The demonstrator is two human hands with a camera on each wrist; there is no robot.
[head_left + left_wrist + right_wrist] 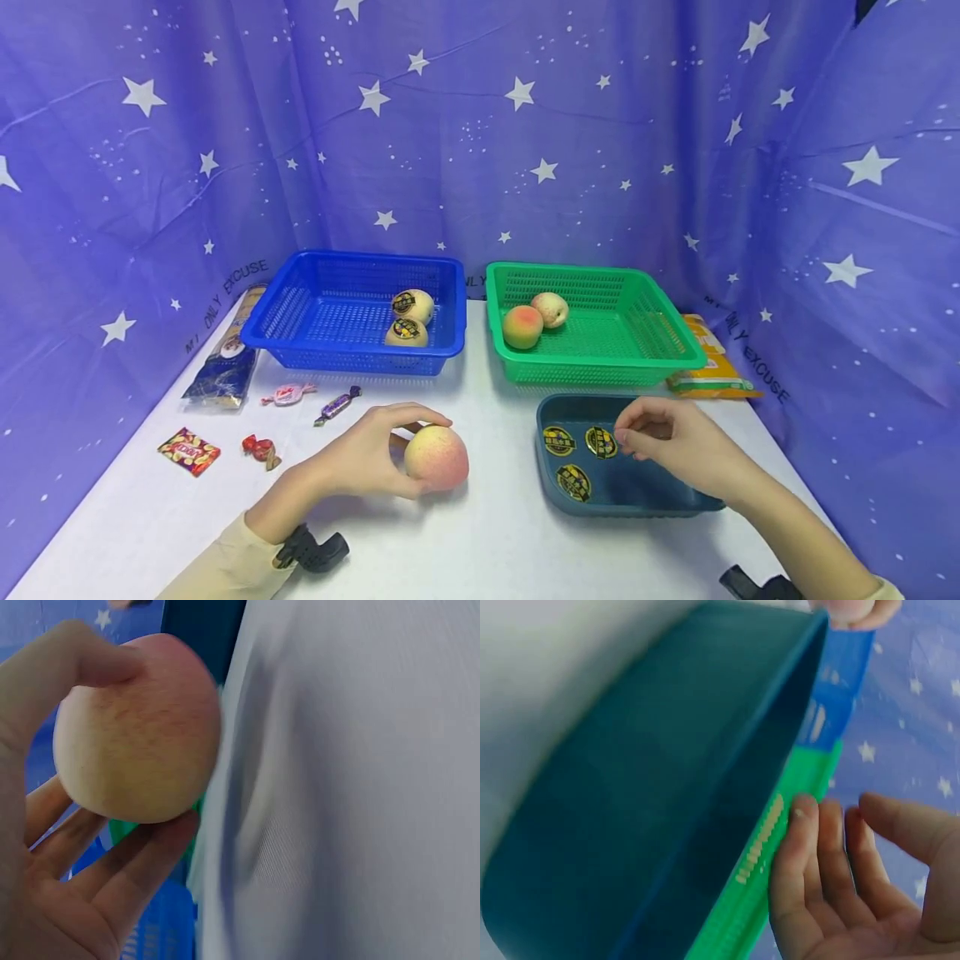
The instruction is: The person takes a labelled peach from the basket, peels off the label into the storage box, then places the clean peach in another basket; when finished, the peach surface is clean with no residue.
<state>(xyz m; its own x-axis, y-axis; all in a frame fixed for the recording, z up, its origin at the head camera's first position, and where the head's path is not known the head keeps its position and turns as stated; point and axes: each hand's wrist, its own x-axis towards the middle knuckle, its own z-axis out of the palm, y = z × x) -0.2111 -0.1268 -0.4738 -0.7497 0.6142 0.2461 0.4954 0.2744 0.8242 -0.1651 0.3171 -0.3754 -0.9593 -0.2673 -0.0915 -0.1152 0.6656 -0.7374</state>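
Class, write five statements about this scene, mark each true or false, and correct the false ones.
1. The left hand holds a peach. True.
2. The right hand is inside the blue basket. False: the right hand is above the tray.
3. Three stickers show in the tray. True.
4. The blue basket holds five peaches. False: the blue basket holds two.
5. The green basket stands right of the blue one. True.

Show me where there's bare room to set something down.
Free: the table between the held peach and the dark tray, and the right half of the green basket. Crowded: in front of the blue basket, where candies lie scattered.
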